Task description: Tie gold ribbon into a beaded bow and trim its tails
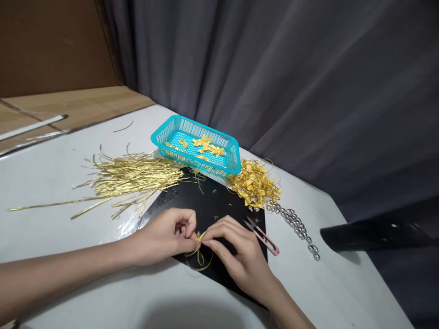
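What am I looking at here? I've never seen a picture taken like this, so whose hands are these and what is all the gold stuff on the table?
The picture comes from a camera worn on a person's head, looking down at their own bare hands. The left hand and right hand together pinch a thin gold ribbon strip over a black mat. On the white table lie a pile of loose gold strips, a turquoise basket holding a few small gold bows, a heap of gold bows beside it, small pink-handled snips and a row of small silver pieces.
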A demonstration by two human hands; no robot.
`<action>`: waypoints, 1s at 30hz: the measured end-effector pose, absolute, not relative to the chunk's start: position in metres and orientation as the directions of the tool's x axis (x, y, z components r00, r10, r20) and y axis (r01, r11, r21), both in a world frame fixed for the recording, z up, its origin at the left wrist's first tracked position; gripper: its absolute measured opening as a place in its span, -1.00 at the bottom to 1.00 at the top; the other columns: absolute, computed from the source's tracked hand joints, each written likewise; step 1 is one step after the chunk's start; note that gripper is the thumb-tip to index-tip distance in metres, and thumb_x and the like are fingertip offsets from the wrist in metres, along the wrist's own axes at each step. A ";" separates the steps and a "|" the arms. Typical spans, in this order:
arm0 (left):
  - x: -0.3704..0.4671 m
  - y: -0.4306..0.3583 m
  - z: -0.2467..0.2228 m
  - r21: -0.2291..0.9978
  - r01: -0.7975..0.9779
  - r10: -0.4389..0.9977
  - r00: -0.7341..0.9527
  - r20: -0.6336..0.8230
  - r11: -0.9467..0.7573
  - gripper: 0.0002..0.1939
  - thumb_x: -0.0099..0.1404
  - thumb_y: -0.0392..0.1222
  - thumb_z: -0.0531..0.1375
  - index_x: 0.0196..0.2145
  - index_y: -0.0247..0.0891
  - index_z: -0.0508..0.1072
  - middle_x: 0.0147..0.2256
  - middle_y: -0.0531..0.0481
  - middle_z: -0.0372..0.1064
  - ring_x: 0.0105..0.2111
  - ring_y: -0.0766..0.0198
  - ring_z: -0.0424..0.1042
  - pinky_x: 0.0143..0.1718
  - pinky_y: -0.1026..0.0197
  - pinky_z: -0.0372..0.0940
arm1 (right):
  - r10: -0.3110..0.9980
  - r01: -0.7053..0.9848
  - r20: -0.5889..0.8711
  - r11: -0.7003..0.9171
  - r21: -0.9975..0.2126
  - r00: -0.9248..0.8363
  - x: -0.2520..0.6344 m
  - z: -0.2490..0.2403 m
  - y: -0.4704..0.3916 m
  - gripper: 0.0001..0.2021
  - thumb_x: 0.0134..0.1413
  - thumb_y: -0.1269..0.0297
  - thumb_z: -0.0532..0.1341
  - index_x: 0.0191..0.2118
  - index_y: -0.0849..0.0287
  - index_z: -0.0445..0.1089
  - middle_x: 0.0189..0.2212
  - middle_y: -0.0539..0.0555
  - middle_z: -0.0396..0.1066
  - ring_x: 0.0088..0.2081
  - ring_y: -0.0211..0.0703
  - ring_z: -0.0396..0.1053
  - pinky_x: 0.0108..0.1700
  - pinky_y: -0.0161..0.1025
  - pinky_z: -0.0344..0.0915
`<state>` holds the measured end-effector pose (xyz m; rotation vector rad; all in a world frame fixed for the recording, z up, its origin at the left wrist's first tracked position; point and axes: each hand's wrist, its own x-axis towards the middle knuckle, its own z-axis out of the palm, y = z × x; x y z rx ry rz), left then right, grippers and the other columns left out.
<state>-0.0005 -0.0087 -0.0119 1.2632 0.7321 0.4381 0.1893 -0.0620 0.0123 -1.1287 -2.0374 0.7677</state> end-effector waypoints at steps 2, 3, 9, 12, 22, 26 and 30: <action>0.000 -0.008 -0.009 0.953 0.078 0.662 0.703 -0.260 0.292 -0.69 0.08 -0.32 0.23 -0.54 -0.22 0.08 -0.55 0.17 0.28 -0.53 0.41 0.11 -0.49 0.34 0.00 | 0.902 0.465 0.276 0.410 -0.785 -0.331 0.188 0.012 -0.064 -0.90 0.23 0.45 0.17 -0.29 0.17 0.41 -0.36 0.05 0.47 -0.28 -0.19 0.36 -0.20 -0.25 0.26; -0.001 -0.008 -0.008 0.949 0.069 0.657 0.705 -0.265 0.308 -0.68 0.08 -0.31 0.23 -0.54 -0.22 0.08 -0.55 0.17 0.29 -0.53 0.41 0.12 -0.49 0.34 0.00 | 0.916 0.460 0.271 0.386 -0.799 -0.297 0.188 0.012 -0.065 -0.90 0.23 0.45 0.18 -0.30 0.16 0.41 -0.36 0.04 0.47 -0.29 -0.20 0.37 -0.21 -0.25 0.26; -0.002 -0.008 -0.008 0.949 0.084 0.657 0.703 -0.273 0.304 -0.68 0.08 -0.30 0.24 -0.55 -0.23 0.09 -0.58 0.20 0.21 -0.55 0.42 0.07 -0.52 0.34 -0.04 | 0.953 0.383 0.258 0.300 -0.873 -0.160 0.185 0.022 -0.069 -0.89 0.21 0.44 0.19 -0.31 0.11 0.40 -0.37 -0.02 0.45 -0.29 -0.25 0.40 -0.21 -0.30 0.30; -0.001 -0.008 -0.014 0.954 0.104 0.659 0.702 -0.270 0.280 -0.68 0.09 -0.28 0.25 -0.55 -0.22 0.10 -0.57 0.19 0.19 -0.56 0.42 0.06 -0.53 0.34 -0.06 | 0.951 0.315 0.299 0.306 -0.898 -0.072 0.186 0.036 -0.071 -0.88 0.20 0.45 0.20 -0.32 0.08 0.42 -0.38 -0.05 0.45 -0.30 -0.30 0.41 -0.23 -0.38 0.34; 0.000 -0.006 -0.017 0.946 0.142 0.640 0.706 -0.304 0.293 -0.65 0.11 -0.23 0.27 -0.54 -0.22 0.09 -0.58 0.18 0.19 -0.56 0.41 0.07 -0.53 0.34 -0.08 | 0.914 0.292 0.378 0.325 -0.900 0.149 0.204 0.071 -0.088 -0.91 0.19 0.36 0.24 -0.34 0.07 0.44 -0.42 -0.01 0.39 -0.38 -0.29 0.36 -0.32 -0.44 0.40; 0.000 -0.006 -0.014 0.944 0.146 0.636 0.707 -0.310 0.297 -0.65 0.12 -0.23 0.27 -0.54 -0.22 0.09 -0.58 0.18 0.20 -0.55 0.42 0.08 -0.53 0.35 -0.08 | 0.901 0.319 0.385 0.312 -0.895 0.199 0.201 0.078 -0.093 -0.93 0.17 0.33 0.26 -0.35 0.05 0.44 -0.43 0.03 0.35 -0.40 -0.22 0.33 -0.33 -0.35 0.42; 0.001 -0.006 -0.014 0.948 0.154 0.644 0.703 -0.303 0.278 -0.66 0.10 -0.25 0.27 -0.55 -0.22 0.10 -0.59 0.20 0.16 -0.56 0.42 0.06 -0.54 0.35 -0.09 | 0.898 0.308 0.370 0.291 -0.906 0.238 0.200 0.082 -0.094 -0.91 0.16 0.27 0.28 -0.38 0.03 0.43 -0.46 0.05 0.32 -0.42 -0.18 0.33 -0.38 -0.29 0.41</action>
